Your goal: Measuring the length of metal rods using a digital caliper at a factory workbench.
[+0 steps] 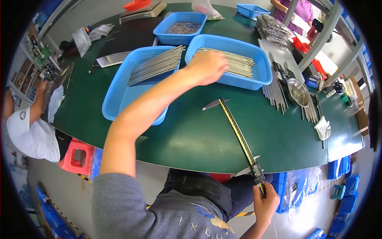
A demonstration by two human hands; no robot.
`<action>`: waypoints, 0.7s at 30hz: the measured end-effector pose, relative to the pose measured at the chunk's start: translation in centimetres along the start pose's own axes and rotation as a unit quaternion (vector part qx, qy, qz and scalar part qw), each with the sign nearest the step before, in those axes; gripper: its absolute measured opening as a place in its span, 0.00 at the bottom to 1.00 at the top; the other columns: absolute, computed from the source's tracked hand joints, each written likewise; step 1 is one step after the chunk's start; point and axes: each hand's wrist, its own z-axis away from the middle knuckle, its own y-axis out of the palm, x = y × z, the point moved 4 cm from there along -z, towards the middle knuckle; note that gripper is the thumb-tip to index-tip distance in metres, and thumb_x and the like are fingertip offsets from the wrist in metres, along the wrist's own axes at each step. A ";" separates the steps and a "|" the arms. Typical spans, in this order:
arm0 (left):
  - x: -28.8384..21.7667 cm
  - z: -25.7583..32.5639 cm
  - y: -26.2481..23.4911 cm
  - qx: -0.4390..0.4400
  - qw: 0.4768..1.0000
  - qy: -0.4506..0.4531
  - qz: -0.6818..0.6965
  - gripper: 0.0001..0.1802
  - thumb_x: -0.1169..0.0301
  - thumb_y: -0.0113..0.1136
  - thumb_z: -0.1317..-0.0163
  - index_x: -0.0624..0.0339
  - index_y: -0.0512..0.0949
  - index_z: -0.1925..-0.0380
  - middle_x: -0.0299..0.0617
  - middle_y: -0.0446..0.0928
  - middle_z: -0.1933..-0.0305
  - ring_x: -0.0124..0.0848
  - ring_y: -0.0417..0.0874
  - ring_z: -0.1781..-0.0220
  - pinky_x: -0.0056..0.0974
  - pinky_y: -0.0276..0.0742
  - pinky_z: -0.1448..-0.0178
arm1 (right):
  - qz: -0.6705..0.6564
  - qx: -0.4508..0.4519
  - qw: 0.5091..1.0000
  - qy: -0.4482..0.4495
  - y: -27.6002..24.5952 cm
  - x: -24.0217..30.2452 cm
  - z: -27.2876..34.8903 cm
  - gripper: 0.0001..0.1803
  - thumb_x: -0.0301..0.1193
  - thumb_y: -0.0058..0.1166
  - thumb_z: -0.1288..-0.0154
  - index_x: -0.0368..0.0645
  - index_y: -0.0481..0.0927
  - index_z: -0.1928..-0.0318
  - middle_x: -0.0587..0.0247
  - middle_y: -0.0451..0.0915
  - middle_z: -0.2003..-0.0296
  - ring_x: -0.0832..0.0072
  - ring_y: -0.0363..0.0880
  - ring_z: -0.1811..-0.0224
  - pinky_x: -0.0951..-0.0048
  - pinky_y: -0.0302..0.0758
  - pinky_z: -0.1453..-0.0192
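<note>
My right hand [266, 204] grips the near end of a digital caliper [238, 131] at the table's front edge. The caliper's slider is drawn far back, so its jaws stand wide apart with nothing between them. My left hand [209, 67] reaches over the front left rim of a blue perforated basket [238, 82], where thin metal rods [242, 63] lie side by side. Its fingers are curled; whatever they hold is hidden. Under my left forearm stands another blue basket [119, 93], with more metal rods [157, 65] slanting across its far part.
A smaller blue basket [179, 38] of small metal parts stands behind. To the right lie loose rods [274, 93], a metal bowl [297, 91] and a white glove [322, 128]. A person in white [34, 131] sits left; another in purple [304, 14] is at the far right.
</note>
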 end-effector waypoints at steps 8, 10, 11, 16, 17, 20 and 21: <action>6.4 11.3 -7.0 0.014 0.972 -0.200 -0.125 0.11 0.74 0.66 0.54 0.60 0.73 0.73 0.43 0.76 0.70 0.44 0.79 0.65 0.43 0.73 0.63 | 0.031 0.027 0.998 -0.039 0.0 0.4 -1.0 0.12 0.32 0.60 0.45 0.38 0.75 0.65 0.58 0.73 0.76 0.63 0.73 0.79 0.67 0.66 0.76; 7.4 11.1 -6.9 0.019 0.973 -0.192 -0.123 0.11 0.76 0.66 0.54 0.60 0.72 0.73 0.44 0.76 0.70 0.44 0.79 0.65 0.43 0.73 0.64 | 0.025 0.029 0.999 -0.025 0.1 0.3 -1.0 0.12 0.33 0.60 0.46 0.39 0.75 0.65 0.59 0.73 0.77 0.61 0.73 0.80 0.66 0.66 0.77; 7.4 11.0 -6.9 0.021 0.975 -0.184 -0.123 0.12 0.77 0.66 0.55 0.60 0.72 0.72 0.44 0.75 0.70 0.43 0.79 0.65 0.43 0.73 0.64 | 0.030 0.031 0.999 -0.021 0.2 0.3 -0.9 0.12 0.33 0.60 0.46 0.39 0.75 0.65 0.59 0.73 0.77 0.61 0.73 0.80 0.66 0.66 0.77; 9.2 12.2 -7.6 -0.002 0.965 -0.259 0.034 0.08 0.79 0.64 0.50 0.64 0.80 0.68 0.45 0.78 0.68 0.37 0.81 0.66 0.38 0.76 0.61 | -0.005 0.011 1.000 -0.004 -0.2 1.1 -0.8 0.12 0.31 0.61 0.46 0.37 0.76 0.65 0.59 0.74 0.77 0.67 0.71 0.81 0.69 0.64 0.77; 9.0 12.1 -8.1 -0.060 0.970 -0.233 0.038 0.09 0.80 0.63 0.50 0.64 0.80 0.66 0.45 0.78 0.68 0.36 0.81 0.67 0.37 0.76 0.61 | -0.017 0.027 0.999 0.013 -0.1 1.1 -0.8 0.12 0.30 0.61 0.46 0.35 0.76 0.64 0.58 0.75 0.76 0.70 0.70 0.81 0.72 0.64 0.77; 3.9 10.2 -9.7 -0.202 0.974 -0.105 -0.018 0.09 0.81 0.61 0.47 0.62 0.81 0.64 0.43 0.78 0.68 0.34 0.80 0.67 0.33 0.76 0.64 | -0.022 0.023 0.999 0.010 0.0 1.3 -0.9 0.13 0.29 0.61 0.46 0.35 0.77 0.62 0.58 0.75 0.76 0.72 0.70 0.81 0.74 0.66 0.76; 0.4 9.1 -9.4 -0.234 0.970 -0.041 -0.052 0.09 0.81 0.60 0.45 0.63 0.81 0.63 0.43 0.78 0.68 0.34 0.80 0.68 0.32 0.76 0.66 | -0.034 0.019 0.999 0.008 0.0 1.3 -0.8 0.14 0.29 0.61 0.46 0.35 0.77 0.61 0.58 0.76 0.75 0.72 0.70 0.81 0.75 0.66 0.76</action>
